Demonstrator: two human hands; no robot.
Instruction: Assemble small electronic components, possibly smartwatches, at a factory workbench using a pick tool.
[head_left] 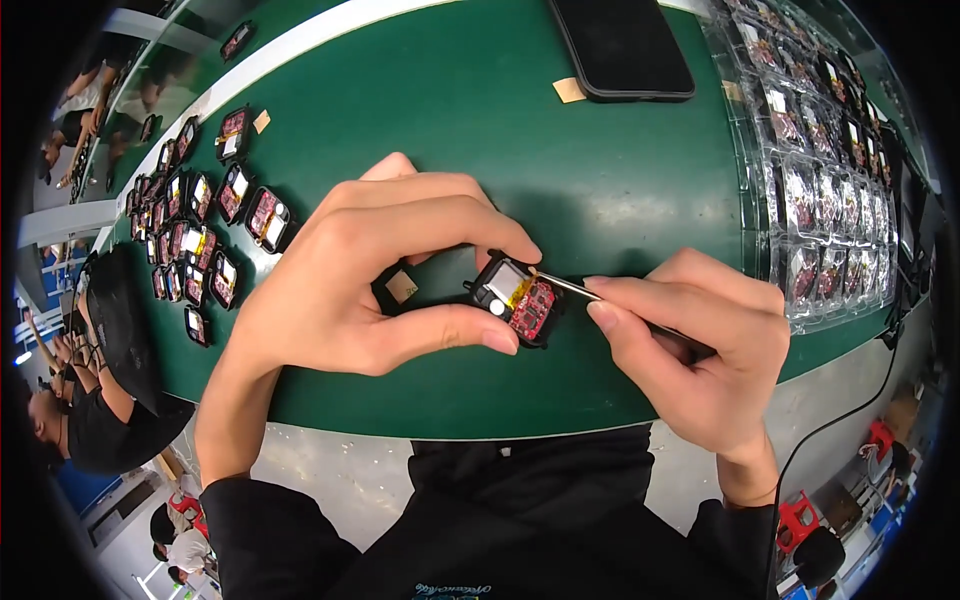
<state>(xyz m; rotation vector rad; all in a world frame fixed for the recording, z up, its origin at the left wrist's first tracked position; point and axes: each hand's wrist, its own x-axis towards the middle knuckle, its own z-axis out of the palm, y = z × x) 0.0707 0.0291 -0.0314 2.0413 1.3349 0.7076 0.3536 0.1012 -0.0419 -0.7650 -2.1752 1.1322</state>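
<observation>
My left hand (365, 265) grips a small black electronic device casing (517, 300) between thumb and fingers, just over the green table. Its open side faces up, showing a red circuit board, a silver-white battery, yellow tape and a round white part. In my right hand (700, 345) is a pair of thin metal tweezers (567, 286), pinched between thumb and forefinger. The tweezers' tip touches the casing's upper edge, near the yellow tape and my left fingertip. Whether the tip holds anything is too small to tell.
Several similar open casings (200, 195) lie grouped on the left of the green table (640, 180). Clear plastic trays (805, 200) of such parts stack at the right. A black phone (622, 45) lies at the back beside a tan paper piece (569, 90). Other people sit at far left.
</observation>
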